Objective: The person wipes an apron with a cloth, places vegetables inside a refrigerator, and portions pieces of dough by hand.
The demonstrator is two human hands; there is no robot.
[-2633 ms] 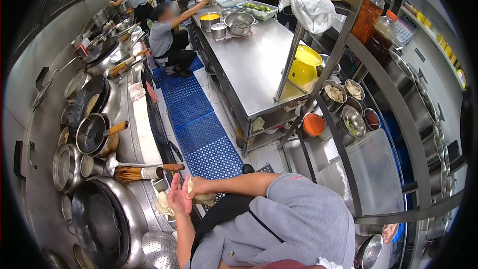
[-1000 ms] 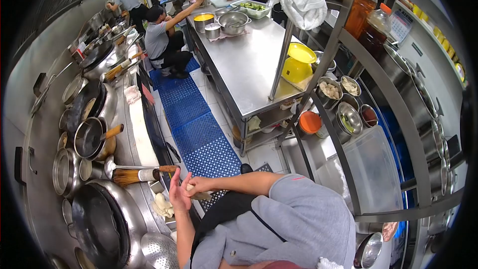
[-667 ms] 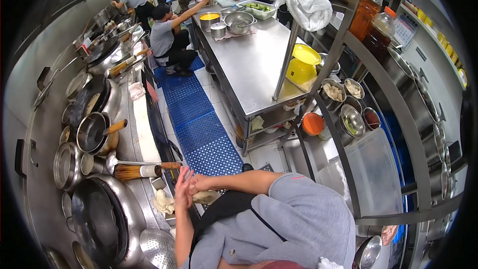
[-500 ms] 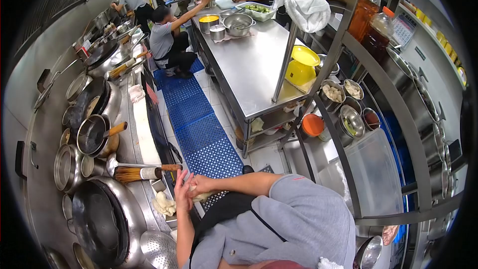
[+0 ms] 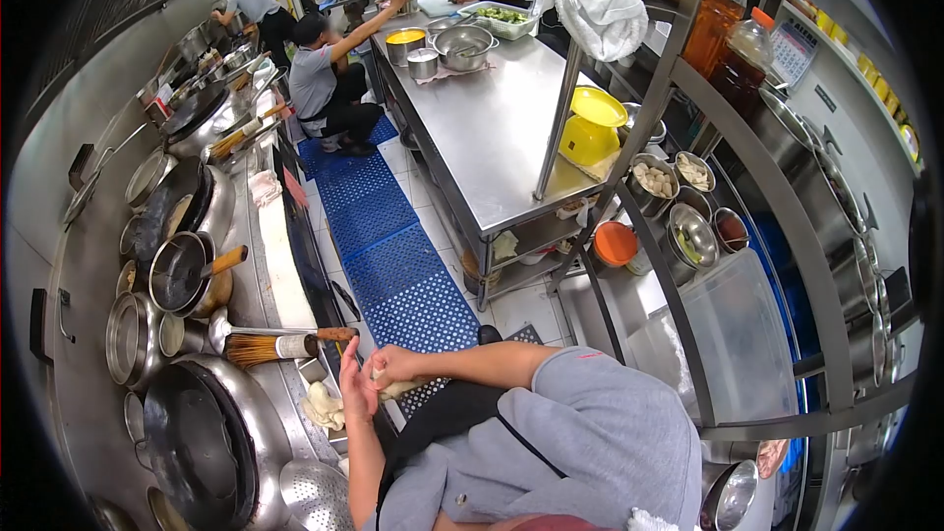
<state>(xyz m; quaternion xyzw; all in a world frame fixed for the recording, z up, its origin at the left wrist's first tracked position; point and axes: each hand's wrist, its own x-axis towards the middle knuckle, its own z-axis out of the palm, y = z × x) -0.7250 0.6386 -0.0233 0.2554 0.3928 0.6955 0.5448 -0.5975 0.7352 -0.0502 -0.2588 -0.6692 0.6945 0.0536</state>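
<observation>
The right hand (image 5: 397, 365) grips one pale cloth (image 5: 398, 389); the left hand (image 5: 357, 383) stands open close against it. A second cloth (image 5: 323, 407) lies just left. The left palm, earlier facing up, now shows edge-on. Beyond the fingertips lie one ladle (image 5: 337, 333) and one brush (image 5: 273, 347); farther ahead, one worker (image 5: 317, 84) crouches beside the bench (image 5: 492, 138).

Worn on my head, my one camera looks forward and down through a wide, round-edged view, near above my left hand (image 5: 355, 388) and right hand (image 5: 397, 364) low in frame, with a black wok (image 5: 189, 447) at left, the steel table (image 5: 487, 128) farther ahead and metal shelving (image 5: 767, 429) at right.
</observation>
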